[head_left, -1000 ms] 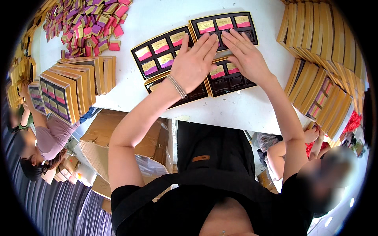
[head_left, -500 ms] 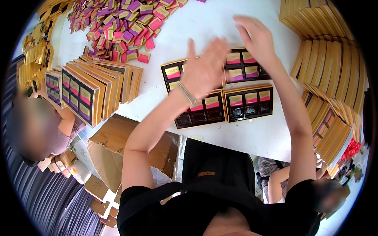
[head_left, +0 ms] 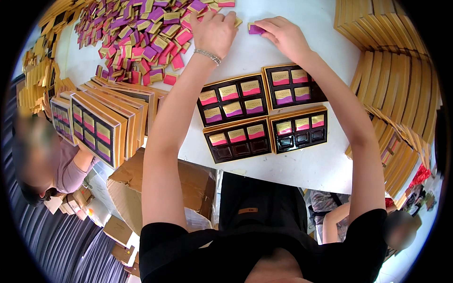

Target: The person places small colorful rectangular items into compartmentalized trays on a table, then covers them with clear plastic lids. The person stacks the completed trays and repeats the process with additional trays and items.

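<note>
Pinching one small purple and gold piece (head_left: 256, 30), my right hand (head_left: 285, 38) has its thumb and finger nearly together, with the piece poking out between them. My left hand (head_left: 214, 35) is at the right edge of a big heap of pieces (head_left: 141, 40), with its fingers bent down. I cannot tell if it has hold of one, because the back of the hand is in the way. Both hands are near the far side of the white worktop (head_left: 311, 172), a little way apart

Four gold-edged boxes sit close together in front of me. The far left box (head_left: 264, 95) has six pieces, pink and gold on top and purple and gold below. The far right box (head_left: 317, 95) shows pink ones and purple ones too, but my arm hides its right end. The near left box (head_left: 241, 149) and the near right box (head_left: 301, 139) each have three pink and gold pieces in the top row, and bare dark slots below

More boxes (head_left: 113, 111) stand on edge to my left, and tall rows of gold boxes (head_left: 398, 87) stand to my right
</note>
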`<state>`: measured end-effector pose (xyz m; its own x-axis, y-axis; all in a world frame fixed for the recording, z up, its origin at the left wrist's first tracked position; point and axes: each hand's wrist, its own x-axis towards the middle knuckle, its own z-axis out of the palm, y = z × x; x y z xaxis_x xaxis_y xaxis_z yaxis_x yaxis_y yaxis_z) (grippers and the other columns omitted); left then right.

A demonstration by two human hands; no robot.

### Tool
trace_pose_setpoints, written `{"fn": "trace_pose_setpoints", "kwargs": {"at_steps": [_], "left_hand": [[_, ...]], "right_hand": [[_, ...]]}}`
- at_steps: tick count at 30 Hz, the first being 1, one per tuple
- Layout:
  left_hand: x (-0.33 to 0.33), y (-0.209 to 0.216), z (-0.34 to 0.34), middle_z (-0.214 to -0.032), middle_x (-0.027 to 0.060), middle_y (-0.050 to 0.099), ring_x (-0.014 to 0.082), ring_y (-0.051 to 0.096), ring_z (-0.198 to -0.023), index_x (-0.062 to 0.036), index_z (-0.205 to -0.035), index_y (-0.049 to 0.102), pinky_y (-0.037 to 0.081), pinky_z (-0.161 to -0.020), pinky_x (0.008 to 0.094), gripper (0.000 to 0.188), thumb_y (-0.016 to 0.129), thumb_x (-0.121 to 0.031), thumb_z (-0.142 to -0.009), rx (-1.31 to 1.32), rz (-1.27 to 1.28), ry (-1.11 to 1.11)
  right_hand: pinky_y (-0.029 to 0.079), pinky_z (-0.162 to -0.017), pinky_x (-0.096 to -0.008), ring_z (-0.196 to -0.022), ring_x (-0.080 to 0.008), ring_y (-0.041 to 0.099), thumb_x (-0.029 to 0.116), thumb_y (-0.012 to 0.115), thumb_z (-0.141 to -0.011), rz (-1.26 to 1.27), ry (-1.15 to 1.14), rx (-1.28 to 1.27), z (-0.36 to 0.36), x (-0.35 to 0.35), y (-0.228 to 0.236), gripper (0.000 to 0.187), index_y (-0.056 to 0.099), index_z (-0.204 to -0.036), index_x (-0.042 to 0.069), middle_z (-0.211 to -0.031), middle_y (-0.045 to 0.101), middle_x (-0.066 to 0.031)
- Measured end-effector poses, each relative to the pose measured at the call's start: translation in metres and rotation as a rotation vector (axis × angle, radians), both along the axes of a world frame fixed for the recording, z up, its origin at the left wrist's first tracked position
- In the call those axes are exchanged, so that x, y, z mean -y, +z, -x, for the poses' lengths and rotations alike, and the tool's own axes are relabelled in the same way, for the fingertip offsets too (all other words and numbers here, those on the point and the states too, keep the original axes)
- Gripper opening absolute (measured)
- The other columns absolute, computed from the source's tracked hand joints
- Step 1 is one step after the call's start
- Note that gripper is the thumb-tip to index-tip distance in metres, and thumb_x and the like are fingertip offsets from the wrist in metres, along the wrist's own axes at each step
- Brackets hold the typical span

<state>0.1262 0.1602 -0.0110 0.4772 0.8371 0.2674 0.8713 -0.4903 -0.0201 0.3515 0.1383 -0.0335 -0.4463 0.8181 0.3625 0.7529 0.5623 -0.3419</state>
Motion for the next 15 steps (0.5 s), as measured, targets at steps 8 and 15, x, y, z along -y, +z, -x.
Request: {"fn": "trace_pose_setpoints", "kwargs": {"at_steps": [8,15], "left_hand": [[0.006,0.032,-0.005,-0.117,0.0081,0.065,0.0264,0.058,-0.112,-0.0175,-0.133,0.057,0.049,-0.092,0.0408,0.058,0.074,-0.029,-0.079,-0.035,0.371,-0.019],[-0.008,-0.011,0.026,-0.126,0.0076,0.059,0.0291,0.061,-0.105,-0.0119,-0.126,0.06,0.052,-0.089,0.0383,0.051,0.075,-0.016,-0.077,0.223,0.411,-0.42]], "right_hand": [[0.047,-0.095,-0.0435,-0.114,-0.034,0.056,0.012,0.063,-0.086,0.822,-0.303,-0.422,-0.04,-0.003,0.03,0.031,0.064,-0.114,0.002,-0.126,0.058,-0.0187],[0.049,-0.089,-0.0424,-0.104,-0.0324,0.06,0.011,0.065,-0.08,-0.038,0.251,0.017,-0.061,-0.011,0.024,0.032,0.066,-0.111,0.008,-0.108,0.065,-0.0162]]}}
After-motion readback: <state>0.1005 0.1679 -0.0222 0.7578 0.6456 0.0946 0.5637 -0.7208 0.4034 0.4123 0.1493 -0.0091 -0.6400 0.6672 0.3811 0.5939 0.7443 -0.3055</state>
